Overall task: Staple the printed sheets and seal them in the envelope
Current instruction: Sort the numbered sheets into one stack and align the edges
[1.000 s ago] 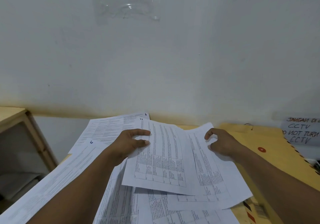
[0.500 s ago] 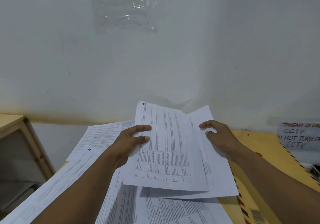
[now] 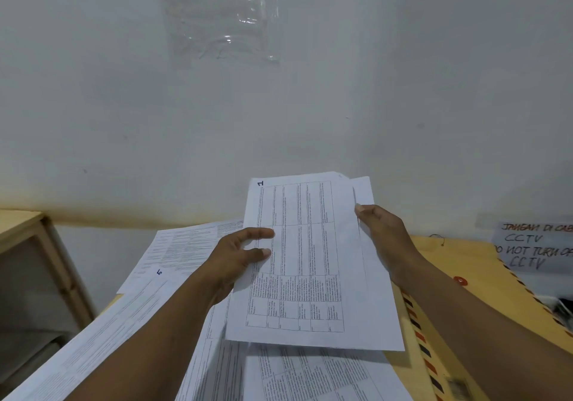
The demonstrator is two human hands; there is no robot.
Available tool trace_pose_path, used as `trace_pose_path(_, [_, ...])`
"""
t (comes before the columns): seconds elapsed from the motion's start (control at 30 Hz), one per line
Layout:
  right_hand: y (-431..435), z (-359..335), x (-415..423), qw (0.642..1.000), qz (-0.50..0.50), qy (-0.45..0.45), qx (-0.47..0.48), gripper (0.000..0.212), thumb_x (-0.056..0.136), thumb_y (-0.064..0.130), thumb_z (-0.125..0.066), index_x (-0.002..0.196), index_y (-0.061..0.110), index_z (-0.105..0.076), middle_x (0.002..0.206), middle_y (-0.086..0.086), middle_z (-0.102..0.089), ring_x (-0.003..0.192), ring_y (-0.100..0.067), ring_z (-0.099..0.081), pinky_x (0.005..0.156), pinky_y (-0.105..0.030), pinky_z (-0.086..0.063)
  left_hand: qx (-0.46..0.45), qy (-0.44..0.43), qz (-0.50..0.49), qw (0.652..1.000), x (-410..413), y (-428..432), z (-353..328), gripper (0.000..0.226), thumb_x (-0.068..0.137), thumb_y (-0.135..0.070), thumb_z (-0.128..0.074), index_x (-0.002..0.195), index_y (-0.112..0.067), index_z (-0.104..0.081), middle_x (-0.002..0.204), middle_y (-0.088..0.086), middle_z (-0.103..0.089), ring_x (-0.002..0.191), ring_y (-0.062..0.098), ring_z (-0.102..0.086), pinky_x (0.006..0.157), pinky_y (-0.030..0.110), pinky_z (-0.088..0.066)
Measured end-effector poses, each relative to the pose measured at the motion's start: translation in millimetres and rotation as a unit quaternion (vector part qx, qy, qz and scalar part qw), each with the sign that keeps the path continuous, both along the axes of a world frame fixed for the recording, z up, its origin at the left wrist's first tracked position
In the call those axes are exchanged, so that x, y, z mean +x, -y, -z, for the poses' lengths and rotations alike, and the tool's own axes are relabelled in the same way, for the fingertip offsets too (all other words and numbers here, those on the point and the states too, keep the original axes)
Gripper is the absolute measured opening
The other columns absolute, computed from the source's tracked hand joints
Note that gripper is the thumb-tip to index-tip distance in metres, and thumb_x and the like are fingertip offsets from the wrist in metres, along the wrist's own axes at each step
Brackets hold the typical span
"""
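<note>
I hold a small stack of printed sheets (image 3: 310, 261) tilted up above the desk; the top page carries a table and a handwritten "1". My left hand (image 3: 238, 258) grips the stack's left edge, thumb on top. My right hand (image 3: 384, 239) grips the right edge, where a second sheet sticks out behind. More printed sheets (image 3: 173, 252) lie spread on the desk below and to the left, one marked "5". A large yellow envelope (image 3: 459, 276) with a red string button and a striped border lies flat at the right. No stapler is in view.
A white wall stands close behind the desk, with clear plastic film (image 3: 220, 19) taped high up. A handwritten CCTV note (image 3: 533, 248) sits at the far right. A wooden shelf unit (image 3: 28, 239) stands at the left, beside the desk.
Both hands have lifted two fanned sheets off the desk, swung them upright and pushed them nearly together. The right hand slid out to the right edge.
</note>
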State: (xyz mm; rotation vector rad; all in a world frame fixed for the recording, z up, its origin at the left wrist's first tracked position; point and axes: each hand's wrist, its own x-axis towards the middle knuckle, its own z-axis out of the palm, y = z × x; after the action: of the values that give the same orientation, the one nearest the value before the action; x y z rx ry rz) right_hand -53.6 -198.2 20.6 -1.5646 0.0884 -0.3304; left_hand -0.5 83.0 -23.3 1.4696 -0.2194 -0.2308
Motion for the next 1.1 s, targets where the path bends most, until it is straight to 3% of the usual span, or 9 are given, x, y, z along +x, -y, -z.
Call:
trace_pose_path(0.1, [-1,0,0,0.999,0.018,0.012,-0.03,0.021,0.091,0.034,-0.069,0.096,0.014,-0.069,0.118,0.003,-0.068,0.117,-0.014,-0.061,0.109,-0.034,-0.042,0.028,0.0,-0.011,1.0,-2,-1,-3,0.032,0.084,0.0,-0.076,0.108,-0.021,-0.079,0.137,-0.001,-0.065,0.128,0.03,-0.061,0.116,0.046,-0.039])
trace_pose_path(0.23, [4,-5,-4,0.992,0.049,0.036,-0.106,0.011,0.092,0.019,-0.069,0.101,0.014,-0.068,0.113,0.007,-0.067,0.117,-0.016,-0.058,0.101,-0.028,-0.043,0.036,-0.012,-0.03,0.999,-5,-4,-6,0.041,0.07,-0.014,-0.08,0.11,-0.024,-0.078,0.14,0.003,-0.063,0.122,0.034,-0.065,0.111,0.054,-0.045])
trace_pose_path(0.37, [16,-18,-5,0.977,0.06,0.063,-0.192,0.015,0.094,0.008,-0.063,0.108,0.013,-0.066,0.116,0.006,-0.064,0.116,-0.011,-0.053,0.085,-0.011,-0.035,0.074,-0.015,-0.061,0.995,-10,-11,-12,0.028,0.087,-0.003,-0.074,0.1,-0.027,-0.081,0.127,0.005,-0.07,0.105,0.038,-0.073,0.096,0.059,-0.056])
trace_pose_path(0.5, [28,-38,0,0.968,0.083,0.094,-0.218,0.015,0.095,0.008,-0.061,0.106,0.018,-0.066,0.123,0.006,-0.064,0.124,-0.012,-0.053,0.098,-0.023,-0.034,0.088,-0.023,-0.07,0.993,-14,-16,-14,0.031,0.09,0.001,-0.071,0.096,-0.027,-0.082,0.127,0.005,-0.07,0.103,0.036,-0.073,0.095,0.055,-0.057])
trace_pose_path(0.67, [30,-72,5,0.951,0.139,0.165,-0.223,0.018,0.094,0.005,-0.06,0.105,0.018,-0.065,0.118,0.006,-0.065,0.121,-0.011,-0.055,0.104,-0.025,-0.037,0.112,-0.014,-0.068,0.991,-21,-17,-16,0.032,0.091,0.0,-0.069,0.095,-0.029,-0.082,0.125,0.003,-0.071,0.104,0.034,-0.072,0.096,0.053,-0.057])
trace_pose_path(0.77, [25,-88,4,0.943,0.164,0.2,-0.209,0.018,0.093,0.005,-0.059,0.106,0.017,-0.064,0.116,0.007,-0.065,0.116,-0.008,-0.056,0.098,-0.011,-0.035,0.115,-0.012,-0.068,0.991,-23,-14,-19,0.032,0.091,0.0,-0.069,0.095,-0.028,-0.081,0.125,0.001,-0.07,0.104,0.033,-0.072,0.095,0.054,-0.058])
trace_pose_path(0.83, [22,-92,3,0.944,0.155,0.2,-0.214,0.019,0.094,0.005,-0.058,0.108,0.017,-0.064,0.117,0.007,-0.065,0.115,-0.006,-0.055,0.09,-0.006,-0.032,0.111,-0.01,-0.067,0.992,-24,-12,-21,0.031,0.091,0.001,-0.069,0.096,-0.028,-0.081,0.126,0.0,-0.07,0.105,0.033,-0.072,0.096,0.054,-0.057])
trace_pose_path(1.03, [16,-73,0,0.955,0.114,0.156,-0.226,0.018,0.095,0.005,-0.058,0.106,0.018,-0.064,0.122,0.004,-0.064,0.121,-0.009,-0.052,0.091,-0.006,-0.03,0.058,-0.02,-0.054,0.997,-28,-9,-29,0.029,0.091,0.002,-0.068,0.1,-0.023,-0.08,0.129,0.008,-0.07,0.103,0.044,-0.072,0.091,0.058,-0.058])
trace_pose_path(1.1, [15,-64,-1,0.964,0.104,0.137,-0.203,0.015,0.095,0.007,-0.059,0.104,0.017,-0.064,0.122,0.004,-0.064,0.12,-0.009,-0.052,0.101,-0.016,-0.036,0.048,-0.017,-0.051,0.997,-28,-9,-32,0.028,0.091,0.001,-0.069,0.101,-0.023,-0.08,0.131,0.007,-0.068,0.102,0.042,-0.072,0.093,0.058,-0.056])
